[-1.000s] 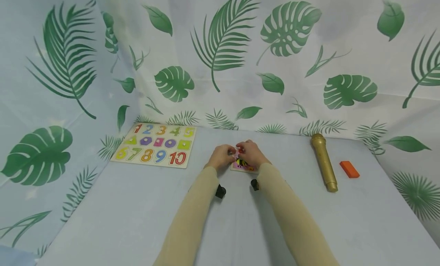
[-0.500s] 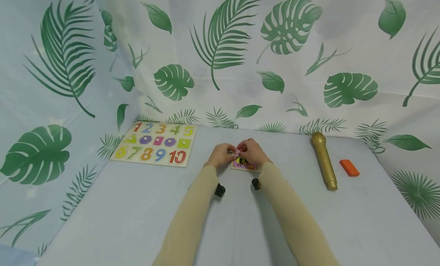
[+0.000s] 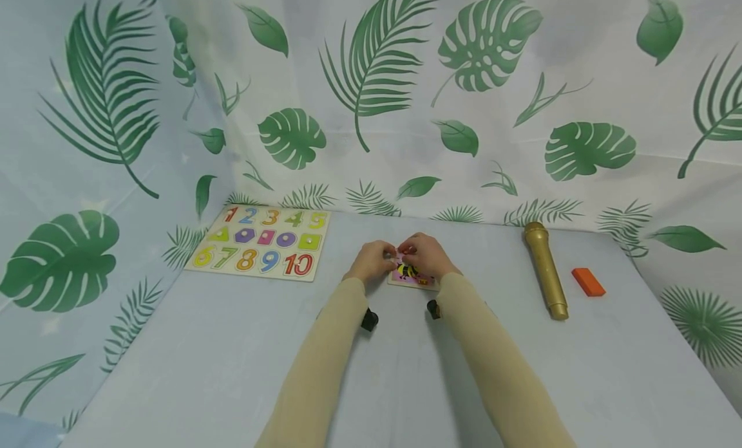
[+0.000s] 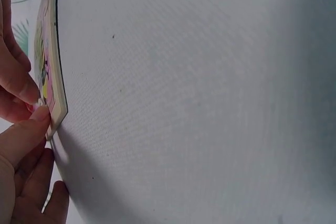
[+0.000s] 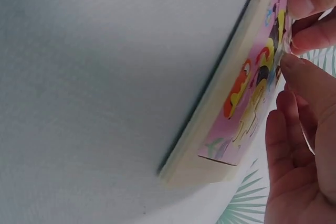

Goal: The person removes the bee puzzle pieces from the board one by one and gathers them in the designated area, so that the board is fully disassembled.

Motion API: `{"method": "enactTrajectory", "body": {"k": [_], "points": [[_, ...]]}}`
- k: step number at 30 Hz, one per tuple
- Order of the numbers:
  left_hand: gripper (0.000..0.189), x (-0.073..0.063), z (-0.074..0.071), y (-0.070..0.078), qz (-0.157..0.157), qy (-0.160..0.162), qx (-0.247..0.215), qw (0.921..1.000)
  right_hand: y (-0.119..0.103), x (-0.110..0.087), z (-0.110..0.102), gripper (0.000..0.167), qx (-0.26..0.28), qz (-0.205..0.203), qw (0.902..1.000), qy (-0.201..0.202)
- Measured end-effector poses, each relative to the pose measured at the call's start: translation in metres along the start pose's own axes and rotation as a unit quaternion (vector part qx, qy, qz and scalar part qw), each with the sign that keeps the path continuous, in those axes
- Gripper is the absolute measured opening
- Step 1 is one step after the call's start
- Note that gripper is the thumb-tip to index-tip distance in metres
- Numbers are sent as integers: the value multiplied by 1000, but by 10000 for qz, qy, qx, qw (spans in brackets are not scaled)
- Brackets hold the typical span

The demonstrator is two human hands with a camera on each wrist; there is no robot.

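Note:
In the head view a small wooden jigsaw puzzle [image 3: 416, 279] with a pink bee picture lies at mid-table. My left hand [image 3: 369, 262] is at its far left corner, my right hand [image 3: 429, 258] over its far side. Fingertips of both hands meet close above the board. The right wrist view shows the right thumb [image 5: 296, 69] and a finger pinching a thin pale-pink puzzle piece [image 5: 286, 43], and the left fingers pinch it from the other side. In the left wrist view the left thumb [image 4: 39, 114] sits at the board's corner. Fingers hide part of the picture.
A number-and-shape peg board [image 3: 261, 244] lies at the back left. To the right are a gold microphone-shaped object [image 3: 546, 271] and an orange block [image 3: 588, 282]. A leaf-printed cloth [image 3: 394, 100] hangs behind the table.
The right hand has shifted slightly, showing more of the bee picture, and the red patch near its fingers is less visible. The left hand stays nearly still. The head view tilts slightly.

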State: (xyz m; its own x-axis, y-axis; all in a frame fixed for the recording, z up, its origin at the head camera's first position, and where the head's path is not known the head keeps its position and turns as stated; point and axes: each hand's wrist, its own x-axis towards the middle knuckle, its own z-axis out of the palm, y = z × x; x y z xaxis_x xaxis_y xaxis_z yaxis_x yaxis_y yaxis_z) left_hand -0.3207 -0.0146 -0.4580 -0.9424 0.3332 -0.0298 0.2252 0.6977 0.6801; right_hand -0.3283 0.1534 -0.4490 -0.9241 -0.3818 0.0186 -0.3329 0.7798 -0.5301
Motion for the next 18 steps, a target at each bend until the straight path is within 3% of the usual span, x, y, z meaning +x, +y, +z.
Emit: {"method": "enactTrajectory", "body": {"k": [6, 10, 18], "points": [[25, -1, -2, 2, 71, -42, 45, 10000, 2, 0, 1, 20, -200, -78, 9998, 40], [28, -1, -3, 2, -11, -66, 71, 10000, 4, -1, 0, 21, -25, 39, 10000, 85], [31, 0, -2, 2, -106, -96, 128, 9998, 34, -14, -21, 27, 575, 882, 9942, 216]]}}
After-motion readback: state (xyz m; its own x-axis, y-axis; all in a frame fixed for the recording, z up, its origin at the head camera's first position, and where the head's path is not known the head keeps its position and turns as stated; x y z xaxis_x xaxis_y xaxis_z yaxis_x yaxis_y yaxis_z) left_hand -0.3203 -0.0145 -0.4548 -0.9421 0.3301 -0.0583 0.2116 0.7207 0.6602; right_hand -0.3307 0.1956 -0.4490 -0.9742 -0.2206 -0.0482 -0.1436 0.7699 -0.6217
